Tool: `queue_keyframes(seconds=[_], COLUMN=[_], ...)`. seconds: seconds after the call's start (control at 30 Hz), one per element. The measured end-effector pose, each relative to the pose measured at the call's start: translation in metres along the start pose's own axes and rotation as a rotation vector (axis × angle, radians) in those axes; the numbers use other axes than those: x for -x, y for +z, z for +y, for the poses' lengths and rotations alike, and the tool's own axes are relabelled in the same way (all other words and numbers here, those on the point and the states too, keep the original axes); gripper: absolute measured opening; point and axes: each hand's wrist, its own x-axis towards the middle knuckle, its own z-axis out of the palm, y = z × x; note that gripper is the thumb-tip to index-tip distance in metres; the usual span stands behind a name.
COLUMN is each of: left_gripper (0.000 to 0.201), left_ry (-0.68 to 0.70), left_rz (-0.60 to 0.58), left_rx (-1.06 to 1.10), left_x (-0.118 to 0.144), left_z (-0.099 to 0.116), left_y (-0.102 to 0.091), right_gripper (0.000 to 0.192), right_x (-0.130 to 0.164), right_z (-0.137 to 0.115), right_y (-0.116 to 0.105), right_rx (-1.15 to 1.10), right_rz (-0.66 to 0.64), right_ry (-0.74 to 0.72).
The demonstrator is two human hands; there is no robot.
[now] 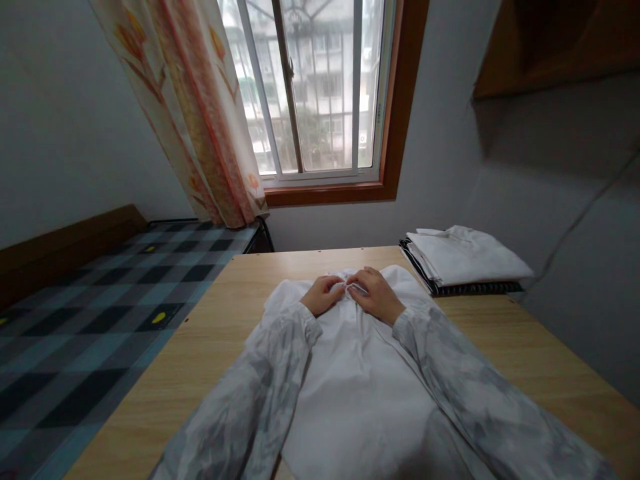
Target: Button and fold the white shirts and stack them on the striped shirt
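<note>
Shirt [360, 380] lies flat under both hands, left hand [323, 295] and right hand [377, 294] apparently pinching its collar.

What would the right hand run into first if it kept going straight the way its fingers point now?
The right hand points left along the white shirt's collar, so it would likely meet the left hand first; their fingertips look almost touching already, though the exact gap is hard to judge.

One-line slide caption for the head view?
Both hands, left hand and right hand, pinch the collar of a white shirt spread on a wooden table.
</note>
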Motion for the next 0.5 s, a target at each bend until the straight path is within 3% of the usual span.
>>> queue_keyframes(seconds=[0.17, 0.5], left_gripper=[0.037, 0.027], left_ry=[-0.033, 0.085], left_rz=[-0.011, 0.096], left_rx=[0.094, 0.015], left_x=[0.001, 0.003], left_z=[-0.005, 0.011], left_y=[-0.001, 0.001], right_gripper=[0.008, 0.009], right_x=[0.000, 0.003], right_z=[0.002, 0.006], right_y=[0.000, 0.000], right_rx=[0.019, -0.015], right_rz=[0.021, 0.041], right_ry=[0.000, 0.054])
